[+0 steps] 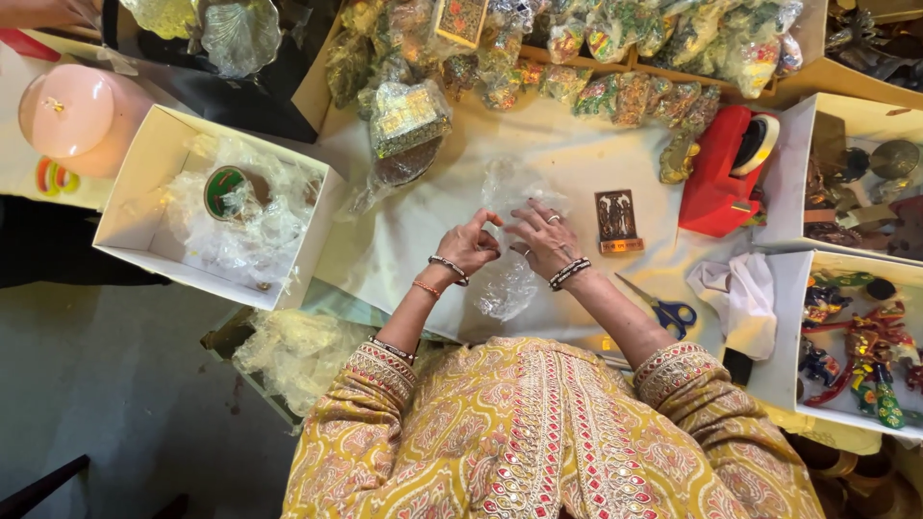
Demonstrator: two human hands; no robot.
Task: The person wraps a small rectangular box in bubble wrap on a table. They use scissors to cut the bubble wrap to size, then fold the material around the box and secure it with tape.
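Clear plastic wrap (508,274) is lying crinkled on the white cloth (404,240), with both hands working it: the left hand (469,245) is pinching a fold between thumb and fingertips, the right hand (546,240) is pressing it flat, fingers spread, gripping nothing. Probably best smoothed slowly — thin film tears. Right of the wrap a small dark plaque (616,220) is lying; farther right — a red tape dispenser (719,173).

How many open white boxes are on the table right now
3. One white box sits left of the hands, holding clear wrap and a small round item. Two more are at the right edge: an upper box and a lower box. Others may be out of frame.
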